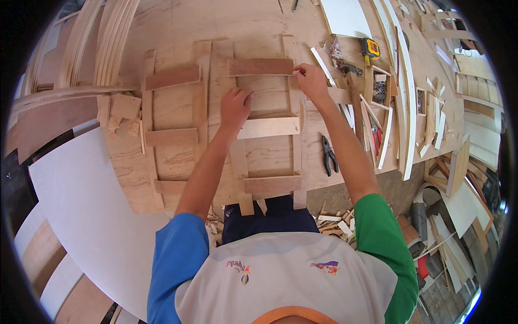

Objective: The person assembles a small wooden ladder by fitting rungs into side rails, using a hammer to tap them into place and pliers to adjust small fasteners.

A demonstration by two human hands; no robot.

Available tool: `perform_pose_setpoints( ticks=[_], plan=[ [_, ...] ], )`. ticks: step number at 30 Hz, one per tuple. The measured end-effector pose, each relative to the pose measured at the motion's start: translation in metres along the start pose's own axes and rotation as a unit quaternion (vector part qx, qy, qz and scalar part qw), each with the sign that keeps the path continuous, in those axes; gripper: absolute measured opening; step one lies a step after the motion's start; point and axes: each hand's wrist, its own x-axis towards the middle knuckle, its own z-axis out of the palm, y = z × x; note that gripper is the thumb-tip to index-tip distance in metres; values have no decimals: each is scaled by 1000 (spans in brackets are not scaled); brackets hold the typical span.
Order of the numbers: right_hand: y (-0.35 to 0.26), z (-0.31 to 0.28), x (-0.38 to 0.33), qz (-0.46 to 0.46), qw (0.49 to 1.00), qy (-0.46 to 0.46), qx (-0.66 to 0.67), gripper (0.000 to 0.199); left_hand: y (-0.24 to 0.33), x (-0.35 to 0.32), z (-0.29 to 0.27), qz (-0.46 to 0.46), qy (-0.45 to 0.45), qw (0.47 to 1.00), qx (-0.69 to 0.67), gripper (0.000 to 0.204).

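Note:
A ladder-like wooden frame [270,184] lies on the plywood workbench [178,24] in front of me, with two long rails and three cross slats. My left hand [235,107] rests on the left rail between the top slat [260,67] and the pale middle slat [268,128]. My right hand [311,80] pinches the right end of the reddish top slat where it meets the right rail. A second similar frame [171,136] lies to the left of it.
Black pliers [329,155] lie right of the frame. A yellow tape measure [370,48], small wooden boxes and thin strips crowd the right side. Wood blocks [123,110] sit at left. A large white board [81,205] leans below the bench; offcuts litter the floor.

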Motion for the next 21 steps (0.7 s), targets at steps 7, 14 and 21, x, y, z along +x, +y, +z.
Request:
perform_pose_setpoints(
  ticks=[7,14,21],
  plan=[
    [17,5,19,39,993,-37,-103,26,-16,22,-13,-48,143,989,11,39],
    [16,8,24,47,998,-15,-31,23,-32,33,-9,-148,116,981,-56,39],
    [21,13,27,81,997,-8,-20,23,-47,34,3,-118,178,975,-62,24]
  ],
)
